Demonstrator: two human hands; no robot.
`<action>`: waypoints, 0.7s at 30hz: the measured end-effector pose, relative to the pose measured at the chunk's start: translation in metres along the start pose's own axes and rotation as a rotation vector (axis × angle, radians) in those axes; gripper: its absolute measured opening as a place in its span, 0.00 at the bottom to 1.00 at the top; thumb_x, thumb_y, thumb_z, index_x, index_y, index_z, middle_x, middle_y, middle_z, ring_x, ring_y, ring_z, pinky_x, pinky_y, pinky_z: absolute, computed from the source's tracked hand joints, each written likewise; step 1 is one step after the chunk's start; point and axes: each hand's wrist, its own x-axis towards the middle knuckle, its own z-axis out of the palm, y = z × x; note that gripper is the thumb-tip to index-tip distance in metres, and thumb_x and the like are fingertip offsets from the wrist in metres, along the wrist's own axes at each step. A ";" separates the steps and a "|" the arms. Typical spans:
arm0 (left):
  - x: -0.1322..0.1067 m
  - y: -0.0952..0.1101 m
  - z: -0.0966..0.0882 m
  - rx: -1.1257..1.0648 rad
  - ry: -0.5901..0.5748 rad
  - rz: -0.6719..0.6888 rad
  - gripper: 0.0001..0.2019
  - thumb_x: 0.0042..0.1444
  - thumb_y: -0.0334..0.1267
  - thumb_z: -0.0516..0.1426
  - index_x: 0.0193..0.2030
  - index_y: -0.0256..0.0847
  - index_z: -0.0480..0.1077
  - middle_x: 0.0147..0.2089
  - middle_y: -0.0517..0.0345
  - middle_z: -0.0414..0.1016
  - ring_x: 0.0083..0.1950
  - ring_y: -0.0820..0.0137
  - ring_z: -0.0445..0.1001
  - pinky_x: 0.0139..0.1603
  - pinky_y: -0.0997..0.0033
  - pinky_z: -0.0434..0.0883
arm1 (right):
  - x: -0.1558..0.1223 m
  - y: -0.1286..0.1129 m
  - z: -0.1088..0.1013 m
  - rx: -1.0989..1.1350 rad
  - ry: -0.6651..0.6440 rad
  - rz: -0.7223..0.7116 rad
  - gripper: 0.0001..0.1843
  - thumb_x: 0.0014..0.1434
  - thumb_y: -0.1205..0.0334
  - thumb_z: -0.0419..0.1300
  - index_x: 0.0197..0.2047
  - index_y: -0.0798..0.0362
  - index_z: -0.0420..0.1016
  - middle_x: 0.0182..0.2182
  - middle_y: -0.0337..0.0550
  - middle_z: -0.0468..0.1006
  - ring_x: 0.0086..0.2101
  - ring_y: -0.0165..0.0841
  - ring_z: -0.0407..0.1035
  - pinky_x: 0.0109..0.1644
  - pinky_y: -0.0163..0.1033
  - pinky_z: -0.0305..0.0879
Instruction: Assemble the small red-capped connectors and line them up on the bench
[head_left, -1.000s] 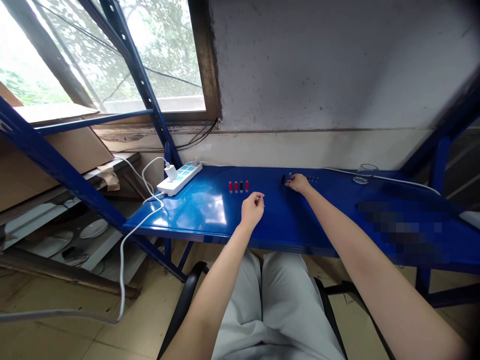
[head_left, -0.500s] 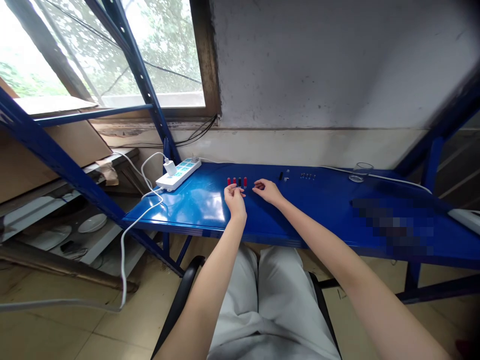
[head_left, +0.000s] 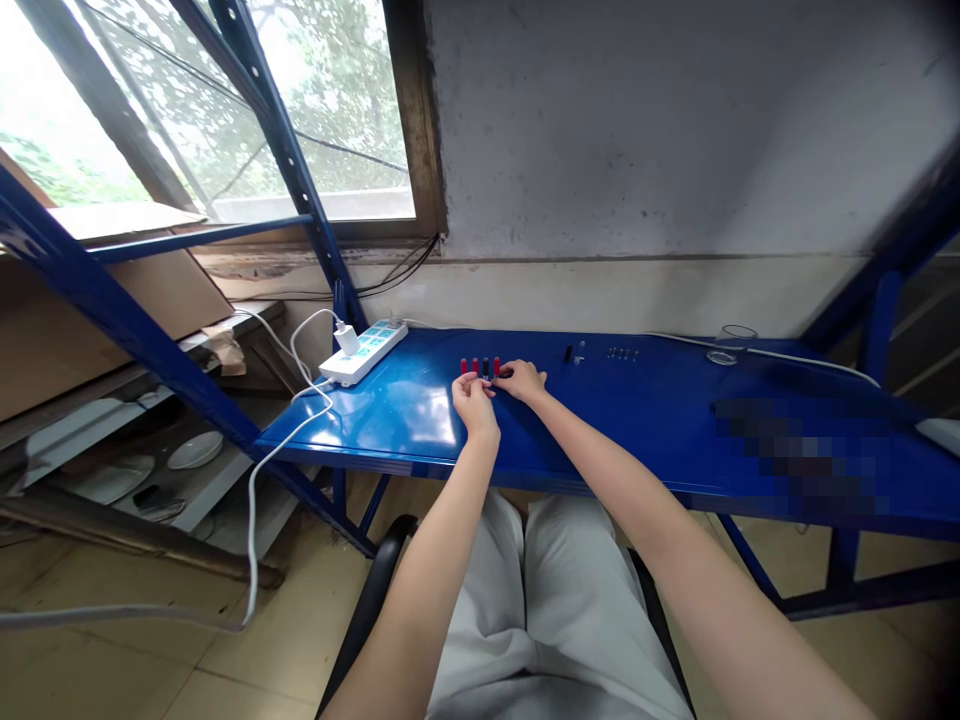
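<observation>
On the blue table (head_left: 405, 390) several small red and black cylindrical pieces stand in a short row. Two red ones (head_left: 469, 366) are at the left, then a black one (head_left: 486, 366), then a red one (head_left: 496, 366) at the right end. My left hand (head_left: 475, 405) is just in front of the row, its fingertips pinched together; whatever lies between them is too small to name. My right hand (head_left: 523, 382) is beside the right-end red piece, thumb and fingers closed close to its base. Whether it touches that piece I cannot tell.
Right of my hands lie a small black piece (head_left: 568, 354), tiny light-coloured parts (head_left: 579, 359) and a row of tiny metal parts (head_left: 623, 354). Farther right stands a clear glass (head_left: 731, 345). A white power strip (head_left: 365, 352) with a plugged-in adapter sits at the left, its cable hanging over the edge.
My right hand has moved left to the right end of the row, close to my left hand. My left hand stays pinched in front of the row. The whole view has shifted slightly.
</observation>
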 end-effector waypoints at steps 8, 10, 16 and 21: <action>0.002 -0.003 -0.001 0.001 -0.010 0.007 0.08 0.47 0.29 0.48 0.36 0.37 0.61 0.26 0.64 0.65 0.20 0.82 0.61 0.24 0.80 0.60 | 0.002 0.001 0.010 -0.009 0.058 0.000 0.14 0.49 0.50 0.58 0.36 0.49 0.75 0.41 0.44 0.75 0.46 0.43 0.63 0.44 0.47 0.54; 0.002 -0.004 -0.001 0.005 -0.012 0.010 0.08 0.47 0.28 0.48 0.36 0.37 0.61 0.26 0.64 0.65 0.20 0.82 0.62 0.24 0.80 0.60 | 0.001 0.002 0.011 -0.012 0.071 -0.004 0.14 0.49 0.50 0.58 0.36 0.49 0.74 0.41 0.45 0.74 0.45 0.43 0.63 0.44 0.46 0.54; 0.003 -0.005 -0.002 0.035 -0.012 0.015 0.07 0.48 0.29 0.48 0.36 0.37 0.60 0.25 0.64 0.65 0.20 0.82 0.62 0.24 0.80 0.60 | 0.001 0.003 0.013 -0.005 0.087 -0.016 0.13 0.50 0.51 0.58 0.36 0.48 0.74 0.41 0.43 0.75 0.45 0.42 0.63 0.44 0.45 0.53; 0.003 -0.008 -0.002 0.082 -0.050 0.008 0.08 0.48 0.27 0.48 0.36 0.37 0.61 0.25 0.64 0.66 0.20 0.82 0.62 0.23 0.81 0.60 | -0.002 0.003 0.012 0.065 0.123 0.005 0.10 0.52 0.54 0.55 0.33 0.50 0.73 0.37 0.41 0.77 0.41 0.38 0.66 0.43 0.43 0.51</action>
